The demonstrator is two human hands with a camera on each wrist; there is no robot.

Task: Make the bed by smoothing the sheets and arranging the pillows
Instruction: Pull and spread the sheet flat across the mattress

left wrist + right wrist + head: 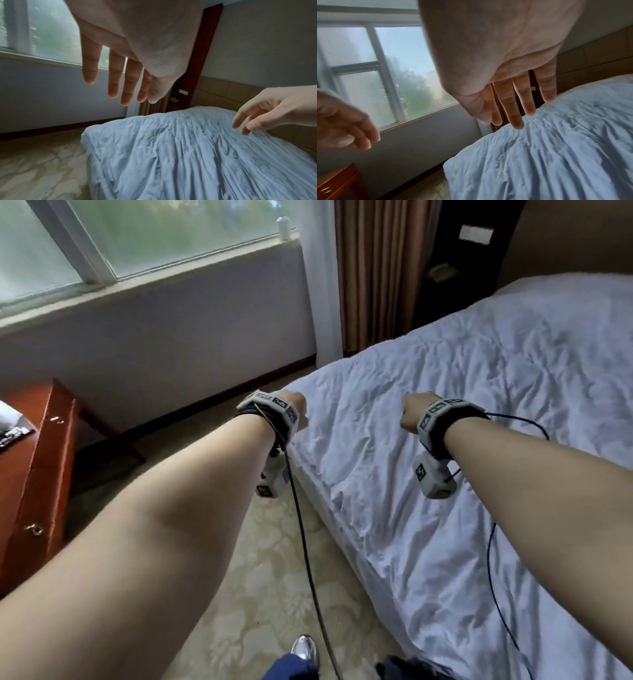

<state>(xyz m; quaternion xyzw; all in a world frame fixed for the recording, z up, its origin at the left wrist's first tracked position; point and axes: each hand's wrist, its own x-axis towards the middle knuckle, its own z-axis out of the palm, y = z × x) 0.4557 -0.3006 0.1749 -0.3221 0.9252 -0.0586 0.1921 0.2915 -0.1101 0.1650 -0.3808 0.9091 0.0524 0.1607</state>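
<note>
A wrinkled pale blue-white sheet (pixel 462 422) covers the bed, which runs from lower right toward the headboard at upper right. Both arms reach out over the bed's near corner. My left hand (pixel 298 405) hovers above the corner's edge; in the left wrist view its fingers (pixel 120 81) are straight and spread, holding nothing. My right hand (pixel 411 412) hovers over the sheet a little further in; its fingers (pixel 518 102) hang straight and empty above the sheet (pixel 556 155). Neither hand touches the sheet (pixel 171 155). No pillow is clearly visible.
A reddish wooden dresser (pixel 37 474) stands at the left. A wall with a wide window (pixel 154 234) lies ahead, brown curtains (pixel 376 268) beside it. Patterned carpet (pixel 267 559) fills the gap between dresser and bed. A padded headboard (pixel 240 92) backs the bed. Cables trail from both wrists.
</note>
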